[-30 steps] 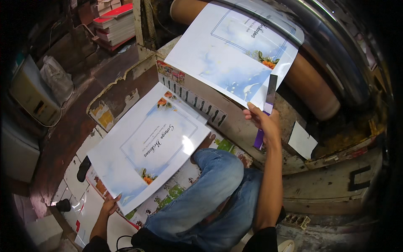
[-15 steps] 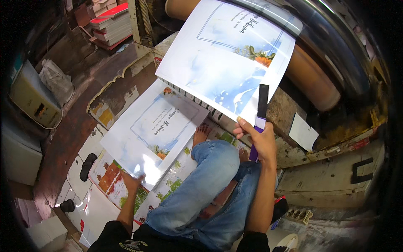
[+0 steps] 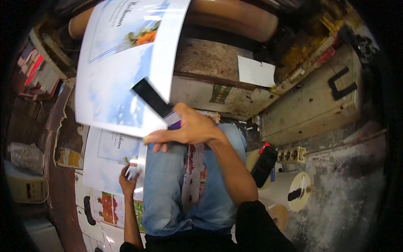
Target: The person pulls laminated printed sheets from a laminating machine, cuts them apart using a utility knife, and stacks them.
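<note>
A glossy printed sheet (image 3: 113, 71) with blue washes and orange flowers hangs curved from the roller at the top. My right hand (image 3: 191, 126) is closed round a cutter knife (image 3: 151, 98) with a wide black blade and a purple handle, its blade lying over the sheet. The thumb of that hand is at the sheet's lower right corner, with curled fingers beneath. Below it, partly covered, lies a similar printed sheet (image 3: 105, 172). My left hand (image 3: 129, 182) is over this lower sheet's near right part, fingers bent and apart, slightly blurred.
A brown roller (image 3: 235, 19) runs across the top above a worn wooden ledge (image 3: 205, 61) bearing a white paper piece (image 3: 256, 71). Right of my legs are a black phone (image 3: 264, 166), a power strip (image 3: 292, 154) and a white roll (image 3: 294, 191). Books (image 3: 44, 77) stand far left.
The view has turned right. My right hand has tilted the cutter knife leftward across the upper sheet. My left hand has moved from the lower sheet's near edge onto its right part.
</note>
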### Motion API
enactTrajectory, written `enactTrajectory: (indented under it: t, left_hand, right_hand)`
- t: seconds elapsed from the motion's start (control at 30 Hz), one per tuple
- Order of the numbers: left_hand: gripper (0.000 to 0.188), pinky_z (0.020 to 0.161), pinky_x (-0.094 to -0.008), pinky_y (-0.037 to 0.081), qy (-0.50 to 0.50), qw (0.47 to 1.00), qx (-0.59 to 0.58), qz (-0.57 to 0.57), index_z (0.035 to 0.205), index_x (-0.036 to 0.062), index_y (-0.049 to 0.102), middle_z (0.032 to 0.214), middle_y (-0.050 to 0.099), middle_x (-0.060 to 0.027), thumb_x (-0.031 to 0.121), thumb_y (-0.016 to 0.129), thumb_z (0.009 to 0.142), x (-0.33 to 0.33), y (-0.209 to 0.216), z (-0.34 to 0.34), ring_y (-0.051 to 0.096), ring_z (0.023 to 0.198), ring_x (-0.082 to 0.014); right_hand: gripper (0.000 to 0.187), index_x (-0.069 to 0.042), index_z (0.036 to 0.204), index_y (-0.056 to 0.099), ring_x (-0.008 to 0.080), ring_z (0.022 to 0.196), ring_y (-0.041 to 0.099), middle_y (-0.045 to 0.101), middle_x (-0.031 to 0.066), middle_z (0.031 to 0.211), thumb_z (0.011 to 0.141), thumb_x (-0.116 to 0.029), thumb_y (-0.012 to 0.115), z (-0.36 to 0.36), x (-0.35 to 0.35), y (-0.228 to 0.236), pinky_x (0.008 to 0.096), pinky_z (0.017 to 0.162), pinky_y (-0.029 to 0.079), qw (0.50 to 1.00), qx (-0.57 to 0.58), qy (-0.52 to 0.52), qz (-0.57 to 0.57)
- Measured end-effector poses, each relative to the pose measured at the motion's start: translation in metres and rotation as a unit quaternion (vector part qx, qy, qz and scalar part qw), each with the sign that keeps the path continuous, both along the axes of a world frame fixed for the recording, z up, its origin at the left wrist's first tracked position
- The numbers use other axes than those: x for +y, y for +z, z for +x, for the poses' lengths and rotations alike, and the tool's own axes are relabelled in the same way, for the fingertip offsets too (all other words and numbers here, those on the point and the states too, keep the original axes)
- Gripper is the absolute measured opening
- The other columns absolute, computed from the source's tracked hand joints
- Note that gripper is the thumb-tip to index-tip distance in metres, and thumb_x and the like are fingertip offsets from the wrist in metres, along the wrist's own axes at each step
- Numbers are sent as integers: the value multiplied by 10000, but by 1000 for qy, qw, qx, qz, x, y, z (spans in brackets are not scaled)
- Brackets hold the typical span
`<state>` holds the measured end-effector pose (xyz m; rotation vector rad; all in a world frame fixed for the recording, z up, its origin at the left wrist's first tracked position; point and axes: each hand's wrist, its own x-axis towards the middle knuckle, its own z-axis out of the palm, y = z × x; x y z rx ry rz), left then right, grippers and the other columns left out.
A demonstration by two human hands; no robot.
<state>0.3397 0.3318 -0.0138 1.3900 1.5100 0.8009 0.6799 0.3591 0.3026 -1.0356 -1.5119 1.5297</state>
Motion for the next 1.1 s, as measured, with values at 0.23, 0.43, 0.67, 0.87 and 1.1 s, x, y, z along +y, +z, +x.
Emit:
enactTrajectory:
  t: [0.23,0.43,0.67,0.87,1.1]
  left_hand:
    - [724,1105,-448,314,-115,647,-752,46,1349,23,469,1339,533,-112,553,608,875,66,220,87,480,1250,-248]
    - [373,911,-341,519,124,888,-441,-49,1245,-102,538,1226,596,-173,103,597,940,64,258,102,613,1070,-198]
    - [388,970,-331,490,153,903,-402,-25,1273,-111,512,1311,548,-183,64,599,938,53,232,45,585,1126,-197]
    - [410,926,-328,506,130,914,-383,-31,1295,-85,499,1263,570,-161,99,605,945,34,239,39,591,1089,-182]
    - [446,897,-331,518,142,922,-355,-61,1315,-73,463,1239,571,-158,103,619,936,21,248,24,605,1045,-189]
  right_hand:
    - [222,25,903,719,102,575,642,714,86,751,837,-185,750,-13,-7,3,223,516,495,988,86,122,29]
    - [300,-15,794,686,68,527,598,666,28,652,895,-298,680,26,-14,24,208,462,446,968,-100,228,-38]
    - [257,-14,992,712,120,652,625,694,68,754,976,-193,528,114,-127,15,263,602,483,893,-300,-324,82]
    - [222,13,1090,653,292,801,699,663,186,1144,947,-118,547,157,-255,-73,366,720,529,759,-492,-416,99]
    - [208,4,1076,654,331,764,686,682,212,1022,930,-118,571,150,-254,-76,366,688,529,760,-527,-381,-3]
